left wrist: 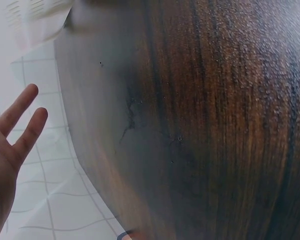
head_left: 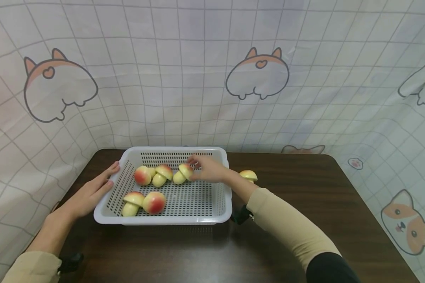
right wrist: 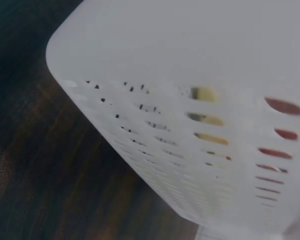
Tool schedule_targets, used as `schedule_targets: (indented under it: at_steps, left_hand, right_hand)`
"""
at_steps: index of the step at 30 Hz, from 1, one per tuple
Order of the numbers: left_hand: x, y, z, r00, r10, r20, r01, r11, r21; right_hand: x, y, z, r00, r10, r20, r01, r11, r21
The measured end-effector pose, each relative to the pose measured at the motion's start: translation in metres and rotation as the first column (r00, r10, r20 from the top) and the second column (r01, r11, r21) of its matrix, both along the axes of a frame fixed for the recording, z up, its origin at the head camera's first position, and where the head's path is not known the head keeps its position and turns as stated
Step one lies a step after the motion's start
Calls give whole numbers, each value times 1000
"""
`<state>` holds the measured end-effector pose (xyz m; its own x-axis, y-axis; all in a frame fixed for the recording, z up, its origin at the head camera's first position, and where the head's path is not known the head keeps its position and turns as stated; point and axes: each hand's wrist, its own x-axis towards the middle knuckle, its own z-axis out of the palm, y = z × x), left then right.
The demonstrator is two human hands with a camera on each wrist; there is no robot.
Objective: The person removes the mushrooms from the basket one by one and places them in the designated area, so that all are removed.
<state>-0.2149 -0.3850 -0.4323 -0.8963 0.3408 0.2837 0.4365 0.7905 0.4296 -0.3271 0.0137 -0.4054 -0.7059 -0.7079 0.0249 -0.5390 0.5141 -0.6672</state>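
Observation:
A white perforated plastic basket [head_left: 198, 220] stands on the dark table with several toy mushrooms in it, yellow with red-blushed caps. My right hand [head_left: 209, 169] reaches over the basket's right side and pinches one mushroom [head_left: 179, 177] by its cap, close to the basket floor. Two more mushrooms, one of them here [head_left: 159, 180], lie just left of it. Near the front left is another pair, including this red-topped mushroom [head_left: 154, 203]. My left hand [head_left: 88, 195] rests with straight fingers against the basket's left rim. In the right wrist view the basket wall [right wrist: 165, 50] hides most of that hand.
One more mushroom [head_left: 248, 175] lies on the table outside the basket, partly behind my right forearm. The dark wood-grain table [head_left: 304, 188] extends to the right. A white gridded cloth [head_left: 184, 78] with cartoon dogs hangs around the back and sides.

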Motion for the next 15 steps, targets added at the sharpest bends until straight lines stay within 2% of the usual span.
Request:
schedule_targets:
  at_steps: [10,15]
  left_hand:
    - [1,-3,-1,1000,-11,-8,11,999,30]
    - [0,-2,-3,1000,-24,-2,24,998,56]
  right_hand:
    - [0,-13,-10,999,36,-21,-34,997,71]
    - [0,-18,-16,997,60,-53,-53,989,138]
